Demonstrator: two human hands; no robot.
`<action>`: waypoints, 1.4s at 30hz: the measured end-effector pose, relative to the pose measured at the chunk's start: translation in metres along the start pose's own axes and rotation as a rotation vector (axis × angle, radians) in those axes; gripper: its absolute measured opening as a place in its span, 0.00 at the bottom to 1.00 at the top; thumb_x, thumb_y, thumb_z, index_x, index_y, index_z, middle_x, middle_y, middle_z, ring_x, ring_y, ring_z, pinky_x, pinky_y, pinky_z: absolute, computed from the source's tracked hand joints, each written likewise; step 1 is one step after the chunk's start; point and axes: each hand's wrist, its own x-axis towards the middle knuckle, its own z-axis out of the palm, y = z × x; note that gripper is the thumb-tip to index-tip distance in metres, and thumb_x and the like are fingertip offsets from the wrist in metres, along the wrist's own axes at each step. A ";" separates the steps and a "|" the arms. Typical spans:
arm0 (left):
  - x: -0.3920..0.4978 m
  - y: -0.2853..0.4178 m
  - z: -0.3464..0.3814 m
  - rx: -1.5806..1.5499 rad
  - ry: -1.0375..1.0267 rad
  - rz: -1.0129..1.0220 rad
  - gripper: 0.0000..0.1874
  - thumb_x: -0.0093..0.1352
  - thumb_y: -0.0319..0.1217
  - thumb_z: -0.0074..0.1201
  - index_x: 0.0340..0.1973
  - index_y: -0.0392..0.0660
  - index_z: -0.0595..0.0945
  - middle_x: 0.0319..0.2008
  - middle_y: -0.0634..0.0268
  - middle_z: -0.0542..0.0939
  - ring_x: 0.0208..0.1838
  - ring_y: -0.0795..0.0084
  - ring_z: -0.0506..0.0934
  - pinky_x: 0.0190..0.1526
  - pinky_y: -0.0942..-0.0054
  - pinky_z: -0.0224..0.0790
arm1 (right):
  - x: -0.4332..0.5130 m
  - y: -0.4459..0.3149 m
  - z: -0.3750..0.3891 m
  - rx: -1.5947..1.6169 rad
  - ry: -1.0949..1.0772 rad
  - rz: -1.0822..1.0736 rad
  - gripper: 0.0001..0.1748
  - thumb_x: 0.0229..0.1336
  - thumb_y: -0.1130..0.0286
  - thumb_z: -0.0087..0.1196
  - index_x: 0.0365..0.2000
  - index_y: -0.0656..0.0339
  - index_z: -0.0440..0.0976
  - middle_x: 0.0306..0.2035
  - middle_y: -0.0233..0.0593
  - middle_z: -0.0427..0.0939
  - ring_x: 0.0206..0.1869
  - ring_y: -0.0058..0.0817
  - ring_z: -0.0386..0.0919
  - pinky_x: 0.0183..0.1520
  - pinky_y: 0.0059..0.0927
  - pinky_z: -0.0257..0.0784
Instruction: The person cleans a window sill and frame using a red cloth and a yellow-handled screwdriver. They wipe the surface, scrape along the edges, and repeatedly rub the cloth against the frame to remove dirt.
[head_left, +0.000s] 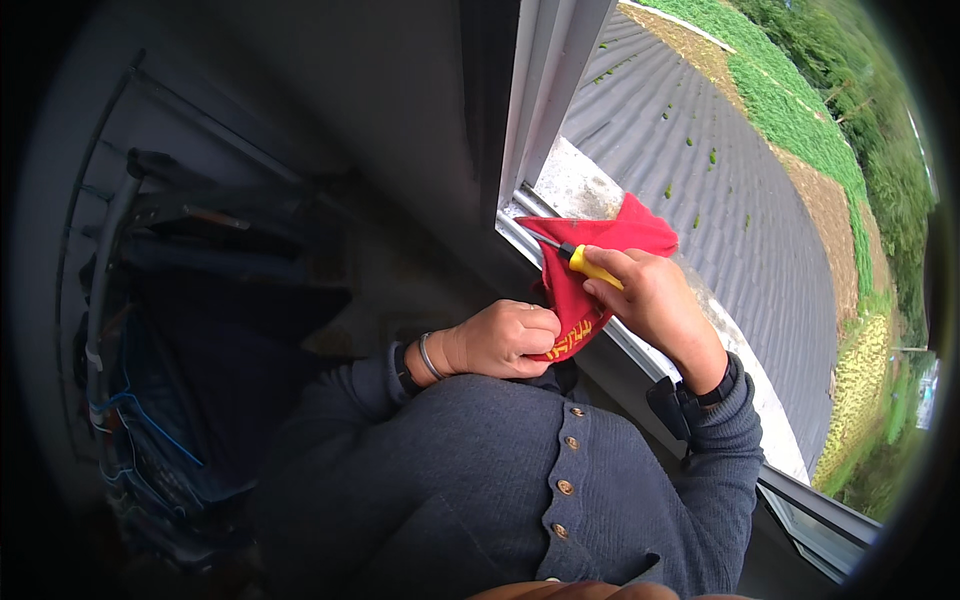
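A red cloth (574, 277) with yellow writing lies across the metal track of a window sill (525, 244). My left hand (517, 339), with a bracelet at the wrist, grips the cloth's lower edge in closed fingers. In my right hand (649, 289) is a screwdriver (589, 264) with a yellow and black handle. Its metal shaft points up and left over the cloth, towards the track near the corner of the frame. The tip is hard to make out against cloth and track. Part of the cloth hangs over the outer ledge.
The upright window frame (544, 97) rises beyond the cloth. Outside are a rough concrete ledge (581, 180), a grey corrugated roof (697, 165) and green plants. At left, a dim rack (101, 300) holds dark clothes and wire hangers. A window sash (817, 536) stands at lower right.
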 end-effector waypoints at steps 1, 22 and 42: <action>-0.003 -0.001 -0.001 0.005 -0.002 -0.017 0.11 0.54 0.26 0.64 0.23 0.41 0.74 0.32 0.60 0.77 0.34 0.60 0.79 0.37 0.65 0.74 | 0.005 -0.004 -0.001 -0.038 -0.040 0.010 0.20 0.56 0.66 0.63 0.49 0.59 0.78 0.31 0.47 0.80 0.33 0.48 0.80 0.37 0.40 0.75; 0.015 0.002 0.005 -0.037 0.023 0.073 0.14 0.51 0.25 0.67 0.21 0.42 0.72 0.32 0.60 0.78 0.34 0.59 0.79 0.34 0.66 0.73 | -0.041 0.007 0.023 -0.132 0.282 0.081 0.21 0.54 0.69 0.66 0.50 0.57 0.77 0.31 0.45 0.79 0.31 0.45 0.80 0.33 0.38 0.75; -0.009 -0.006 -0.010 -0.017 0.023 -0.036 0.10 0.53 0.25 0.63 0.24 0.40 0.74 0.30 0.60 0.77 0.32 0.58 0.79 0.36 0.64 0.75 | 0.015 -0.033 -0.019 -0.455 -0.150 0.101 0.14 0.60 0.64 0.57 0.43 0.60 0.74 0.22 0.45 0.76 0.23 0.43 0.78 0.26 0.42 0.75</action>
